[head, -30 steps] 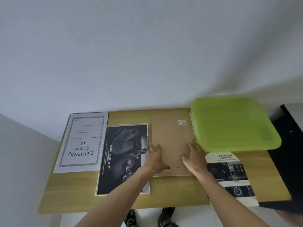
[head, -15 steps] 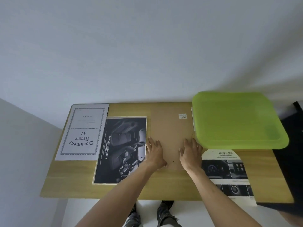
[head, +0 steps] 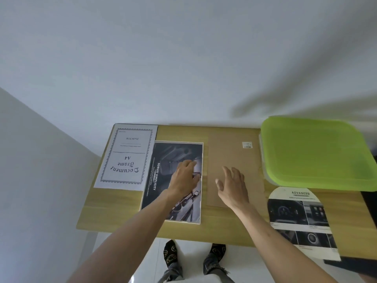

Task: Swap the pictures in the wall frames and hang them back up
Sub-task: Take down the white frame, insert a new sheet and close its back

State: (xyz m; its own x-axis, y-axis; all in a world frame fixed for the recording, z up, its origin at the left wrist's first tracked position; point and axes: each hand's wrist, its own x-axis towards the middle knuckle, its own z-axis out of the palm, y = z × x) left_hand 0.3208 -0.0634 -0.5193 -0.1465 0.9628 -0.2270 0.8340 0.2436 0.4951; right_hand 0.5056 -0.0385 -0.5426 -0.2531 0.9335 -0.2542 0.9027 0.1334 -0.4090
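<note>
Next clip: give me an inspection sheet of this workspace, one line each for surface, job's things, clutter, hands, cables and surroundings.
Surface: wooden table against a white wall.
Job's things: brown backing board lying flat; dark car poster beside it; A4 frame insert at far left; second car print at right, over the table's near edge.
Clutter: green tray, overlapping the board's right edge.
Hands: left hand on the dark poster, fingers bent; right hand open over the board, contact unclear.
Cables: nothing seen.
Surroundings: black object at the right edge, unidentifiable; the person's socked feet on a pale floor.
</note>
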